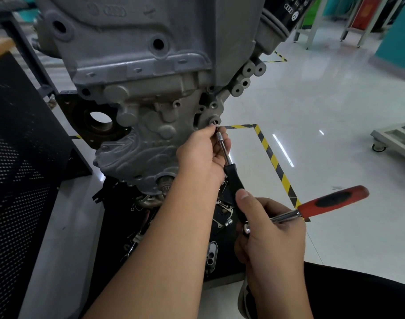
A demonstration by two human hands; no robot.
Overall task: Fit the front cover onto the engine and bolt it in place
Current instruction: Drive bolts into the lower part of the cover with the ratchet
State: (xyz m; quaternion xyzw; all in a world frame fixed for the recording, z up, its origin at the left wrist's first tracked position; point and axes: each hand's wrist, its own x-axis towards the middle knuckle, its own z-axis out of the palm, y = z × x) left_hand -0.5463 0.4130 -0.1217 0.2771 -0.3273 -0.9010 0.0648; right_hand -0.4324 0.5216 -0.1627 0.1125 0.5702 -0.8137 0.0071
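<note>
The grey engine point(137, 42) hangs in front of me with the front cover point(151, 125) lying against its lower face. My left hand point(201, 157) pinches a small bolt point(216, 128) at the tip of a socket driver, right below a bolt hole point(215, 122) on the cover's right edge. My right hand point(268, 229) grips the driver's black handle point(235, 187); its chrome shaft point(224, 148) points up at the hole. The same hand also holds a ratchet with a red and black handle point(330, 201), sticking out to the right.
A black tray point(118, 226) of loose metal parts and tools lies on the floor under the engine. A black perforated panel point(17, 169) stands at left. Yellow-black floor tape point(275, 162) marks the glossy floor at right, with a wheeled cart point(392, 137) beyond. An oil filter point(286, 12) sticks out top right.
</note>
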